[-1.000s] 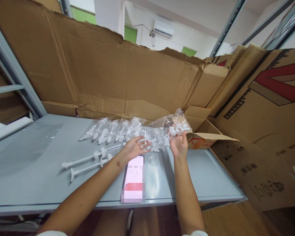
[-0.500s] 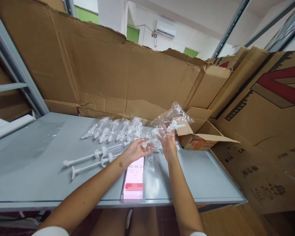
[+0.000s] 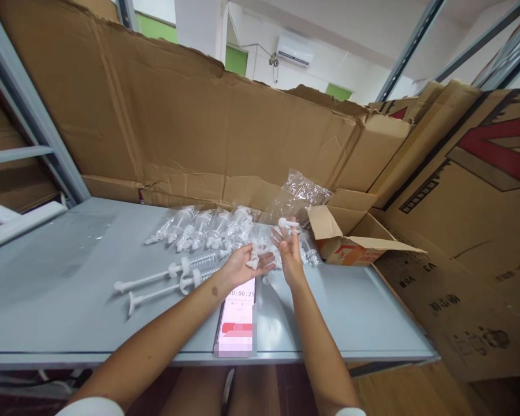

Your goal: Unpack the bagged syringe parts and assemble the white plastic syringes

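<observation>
My left hand (image 3: 242, 267) is palm up above the phone, its fingers stretched out and small white plastic parts (image 3: 252, 263) resting on them. Close by on the right, my right hand (image 3: 290, 259) is raised with a white stemmed plastic part (image 3: 288, 222) at its fingers; exactly how they grip it is unclear. A crumpled clear plastic bag (image 3: 305, 190) stands up behind that hand. Two clear syringe-like tubes with springy coils and white plunger rods (image 3: 151, 280) lie left of my left hand. One small white piece (image 3: 266, 280) sits on the table between my hands.
Several clear bags of white parts (image 3: 203, 228) line the back of the grey table (image 3: 60, 300). A phone showing a timer (image 3: 238, 312) lies near the front edge. An open cardboard box (image 3: 351, 251) stands right, with tall cardboard (image 3: 242, 133) behind.
My right hand has shifted left towards my left hand, and the white stemmed part has moved with it. The clear bag's top has moved left. More white parts show in my left hand.
</observation>
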{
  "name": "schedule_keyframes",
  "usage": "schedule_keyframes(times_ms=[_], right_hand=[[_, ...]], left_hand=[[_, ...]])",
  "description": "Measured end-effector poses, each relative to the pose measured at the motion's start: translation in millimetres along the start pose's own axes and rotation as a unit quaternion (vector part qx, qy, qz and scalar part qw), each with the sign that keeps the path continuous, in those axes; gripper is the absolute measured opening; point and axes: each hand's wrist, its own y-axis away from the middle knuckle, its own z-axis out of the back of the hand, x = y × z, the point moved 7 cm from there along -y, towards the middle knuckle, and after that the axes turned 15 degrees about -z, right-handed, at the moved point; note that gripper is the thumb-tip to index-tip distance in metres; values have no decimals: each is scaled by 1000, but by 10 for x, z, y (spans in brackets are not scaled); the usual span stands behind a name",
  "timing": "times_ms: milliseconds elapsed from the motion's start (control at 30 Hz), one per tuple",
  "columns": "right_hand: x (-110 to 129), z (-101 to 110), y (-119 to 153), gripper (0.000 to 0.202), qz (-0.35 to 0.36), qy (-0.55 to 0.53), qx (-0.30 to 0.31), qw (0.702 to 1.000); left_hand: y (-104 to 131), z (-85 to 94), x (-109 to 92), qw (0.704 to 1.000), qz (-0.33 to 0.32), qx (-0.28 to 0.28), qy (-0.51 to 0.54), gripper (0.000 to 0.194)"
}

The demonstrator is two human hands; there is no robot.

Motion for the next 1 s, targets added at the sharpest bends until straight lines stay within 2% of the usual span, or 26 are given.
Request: schedule_keyframes(times_ms=[167,333,500,700,1000], right_hand=[[-16,1,1,74,-16,-23,-1,1000],[-100,121,-37,65,-40,-45,-36,998],[-61,290,-60,61,-15,-55,-80,995],[-77,301,-79,59,5,-17,-77,997],[-96,396,-73,56,14,-16,-127,992]], left_hand=[[-17,5,-8,1000,-6,11,-4,22],[-1,2,-68,999,-30,2,-13,12],[2,24,-122,998,-48,-35,-32,8],[-25,-31,-188,994,-98,-15,-47,13],[-63,87,-235,980,-140,-35,-140,15]])
